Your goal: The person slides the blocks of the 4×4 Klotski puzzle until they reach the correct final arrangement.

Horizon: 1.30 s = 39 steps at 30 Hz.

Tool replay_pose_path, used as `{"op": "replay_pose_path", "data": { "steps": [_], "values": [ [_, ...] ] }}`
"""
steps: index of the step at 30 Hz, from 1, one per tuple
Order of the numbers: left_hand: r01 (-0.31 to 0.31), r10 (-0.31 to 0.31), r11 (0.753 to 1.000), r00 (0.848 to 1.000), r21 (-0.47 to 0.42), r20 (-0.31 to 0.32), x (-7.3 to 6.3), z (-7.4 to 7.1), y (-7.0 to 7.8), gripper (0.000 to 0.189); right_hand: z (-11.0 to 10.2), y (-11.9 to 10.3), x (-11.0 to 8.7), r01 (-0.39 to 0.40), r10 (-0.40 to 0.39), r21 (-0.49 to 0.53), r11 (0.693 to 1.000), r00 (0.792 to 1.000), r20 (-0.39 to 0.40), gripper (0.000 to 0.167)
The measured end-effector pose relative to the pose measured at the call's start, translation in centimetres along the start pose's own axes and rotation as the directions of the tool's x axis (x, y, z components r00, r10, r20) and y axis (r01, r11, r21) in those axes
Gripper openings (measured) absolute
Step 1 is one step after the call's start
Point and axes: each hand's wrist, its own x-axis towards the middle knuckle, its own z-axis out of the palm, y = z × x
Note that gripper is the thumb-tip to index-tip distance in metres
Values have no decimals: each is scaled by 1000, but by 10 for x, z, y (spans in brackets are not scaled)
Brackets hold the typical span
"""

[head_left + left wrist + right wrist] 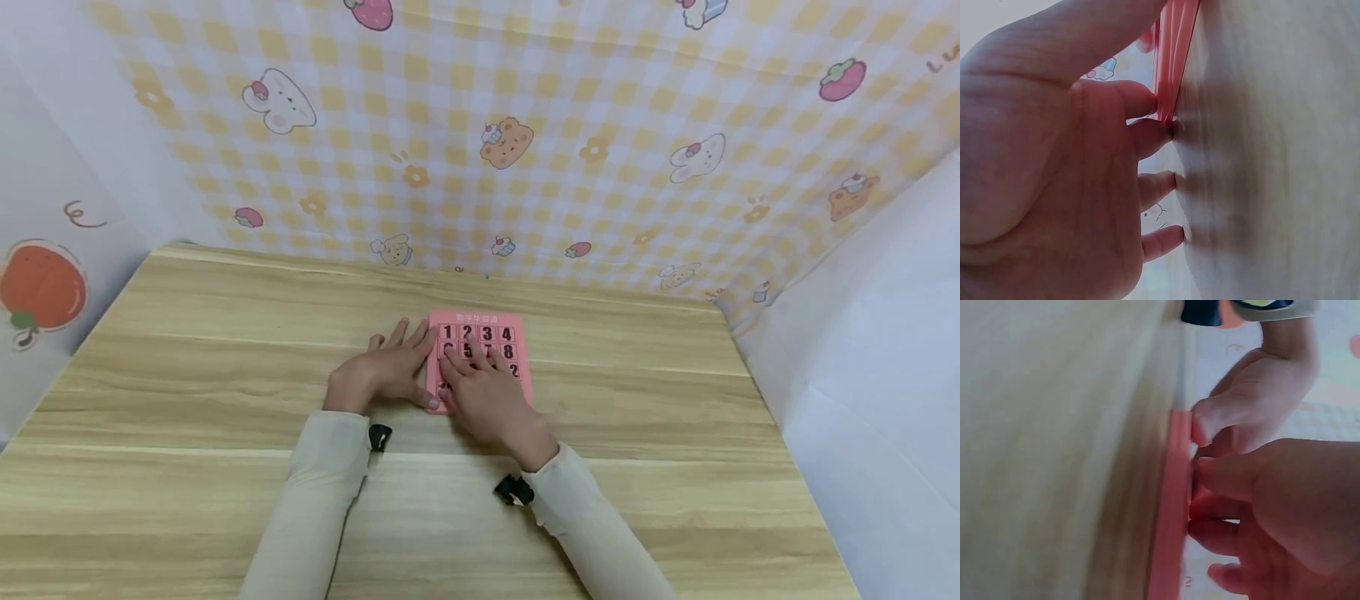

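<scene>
A flat pink sliding number puzzle (pixel 516 320) lies on the table, its numbered tiles in rows; 1, 2, 3, 4 read along the top row. My left hand (pixel 386 369) lies at its left side with fingers spread, the thumb on the near left corner and the index finger at the left edge. In the left wrist view, the other fingertips (pixel 1163 242) rest on the tabletop. My right hand (pixel 491 400) reaches over the puzzle from the near right, its fingertips touching the tiles. It covers much of the lower rows. The puzzle's pink side (pixel 1169 519) shows in the right wrist view.
The wood-grain table (pixel 645 400) extends on both sides of the puzzle. A yellow checked cloth (pixel 450 125) with cartoon prints hangs behind its back edge. White cloth (pixel 885 333) hangs along the right side, and printed white cloth (pixel 67 167) along the left.
</scene>
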Motion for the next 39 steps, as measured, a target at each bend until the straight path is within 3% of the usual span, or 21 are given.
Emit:
{"op": "replay_pose_path", "data": {
  "steps": [9, 13, 15, 17, 20, 24, 34, 39],
  "values": [
    [7, -7, 1000, 1000, 6, 2, 0, 0, -1, 116, -2, 0, -1, 31, -31, -6, 1000, 998, 46, 49],
    [6, -6, 1000, 1000, 4, 3, -1, 0, -1, 118, -9, 3, -6, 92, -96, 61, 994, 993, 71, 45],
    [6, -6, 1000, 1000, -1, 5, -1, 1, -1, 117, -12, 7, -8, 111, -116, 101, 989, 992, 42, 40],
    [12, -11, 1000, 1000, -13, 6, -1, 1, -1, 116, -14, 12, -8, 92, -91, 111, 990, 996, -19, 35],
    [18, -18, 1000, 1000, -14, 12, -1, 1, 0, 114, -14, 18, -7, 0, 5, 68, 998, 997, -79, 39],
    [21, -21, 1000, 1000, -4, 14, 0, 0, 2, 114, -9, 20, -3, -81, 82, 19, 997, 995, -53, 45],
    [8, -8, 1000, 1000, 2, 8, 2, 0, 0, 113, 1, 11, 4, 19, -21, 139, 990, 1000, 15, 52],
    [16, -16, 1000, 1000, -13, 10, 2, 1, -1, 114, -4, 25, -1, -19, 21, 154, 988, 1000, -12, 50]
  ]
}}
